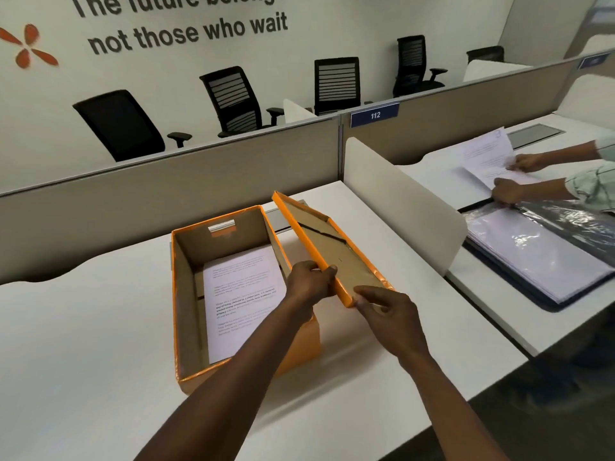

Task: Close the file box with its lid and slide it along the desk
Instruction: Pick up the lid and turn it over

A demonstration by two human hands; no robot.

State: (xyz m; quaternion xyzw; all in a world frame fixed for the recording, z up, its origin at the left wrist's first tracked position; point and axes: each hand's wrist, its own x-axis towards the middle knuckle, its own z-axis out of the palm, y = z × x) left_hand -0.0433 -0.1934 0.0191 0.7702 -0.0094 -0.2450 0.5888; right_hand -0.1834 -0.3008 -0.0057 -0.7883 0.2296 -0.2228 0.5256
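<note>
An orange file box [186, 314] stands open on the white desk [83, 327], with printed sheets [239, 294] lying inside. Its orange lid [329, 247] is tilted above the box's right side, brown underside facing me. My left hand [307, 281] grips the lid's near long edge, the forearm crossing over the box. My right hand [389, 314] holds the lid's near corner from the right.
A white divider panel [399, 201] separates this desk from the neighbouring one on the right. There another person's hands [509, 191] handle papers above a black folder [539, 261]. A beige partition [166, 181] runs along the back, office chairs behind it.
</note>
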